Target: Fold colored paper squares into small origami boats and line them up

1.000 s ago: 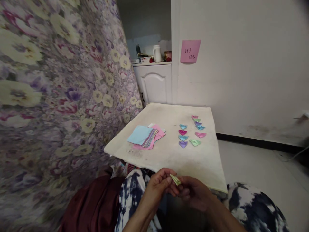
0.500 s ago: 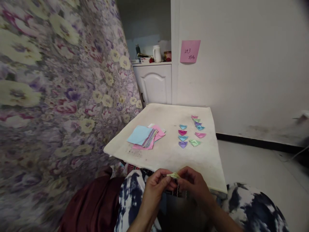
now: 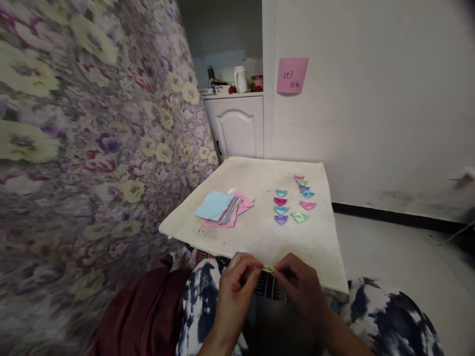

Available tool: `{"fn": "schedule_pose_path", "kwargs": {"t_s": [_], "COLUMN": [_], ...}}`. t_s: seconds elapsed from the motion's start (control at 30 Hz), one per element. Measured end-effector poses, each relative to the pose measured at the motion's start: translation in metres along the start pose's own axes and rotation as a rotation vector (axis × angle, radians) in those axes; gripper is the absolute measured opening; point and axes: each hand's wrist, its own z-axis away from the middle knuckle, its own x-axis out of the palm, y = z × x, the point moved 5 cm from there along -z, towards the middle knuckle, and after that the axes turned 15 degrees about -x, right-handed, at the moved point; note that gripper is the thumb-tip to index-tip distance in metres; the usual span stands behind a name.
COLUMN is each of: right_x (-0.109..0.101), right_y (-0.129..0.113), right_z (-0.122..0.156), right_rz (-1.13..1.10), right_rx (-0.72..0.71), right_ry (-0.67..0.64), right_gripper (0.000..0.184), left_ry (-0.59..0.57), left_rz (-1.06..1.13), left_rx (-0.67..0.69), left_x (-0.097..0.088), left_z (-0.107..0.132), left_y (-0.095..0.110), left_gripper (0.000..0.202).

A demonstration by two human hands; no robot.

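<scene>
Between both hands, at the table's near edge, is a small yellow-green folded paper boat. My left hand pinches its left end with thumb and fingertips. On the other end, my right hand has a similar pinch. Fingers cover both ends of the paper. Beyond the hands, several finished-looking paper boats stand in two rough columns, among them a purple one, a green one and a magenta one. To the left lies a stack of coloured paper squares, light blue on top.
The cream-covered table spans the space ahead of my knees. A floral curtain hangs along the left. Behind the table stand a white cabinet and a wall with a pink note.
My hands have drawn slightly apart along the yellow-green paper, and more of the left fingers now curl above it. The boats and the stack stay where they were.
</scene>
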Motion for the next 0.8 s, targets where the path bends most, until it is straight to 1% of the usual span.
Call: {"fn": "schedule_pose_path", "kwargs": {"t_s": [0.1, 0.2, 0.3, 0.47, 0.8], "right_x": [0.001, 0.001, 0.001, 0.002, 0.005], "right_y": [-0.005, -0.010, -0.012, -0.011, -0.011], "right_z": [-0.001, -0.003, -0.003, -0.002, -0.001], "right_rz": [0.025, 0.034, 0.046, 0.053, 0.029], "right_rx": [-0.066, -0.118, -0.146, -0.146, -0.113], "right_ry": [-0.014, -0.013, -0.010, -0.029, -0.022], "right_gripper": [0.008, 0.009, 0.010, 0.010, 0.012], "left_ry": [-0.010, 0.002, -0.020, -0.028, 0.070], "left_rz": [-0.102, -0.153, -0.196, -0.269, -0.315], "left_rx": [0.033, 0.076, 0.121, 0.154, 0.100], "left_x": [0.002, 0.003, 0.004, 0.005, 0.007], "left_z": [0.001, 0.003, 0.005, 0.006, 0.008], "left_y": [0.005, 0.008, 0.012, 0.018, 0.014], "left_gripper": [0.011, 0.011, 0.015, 0.018, 0.017]}}
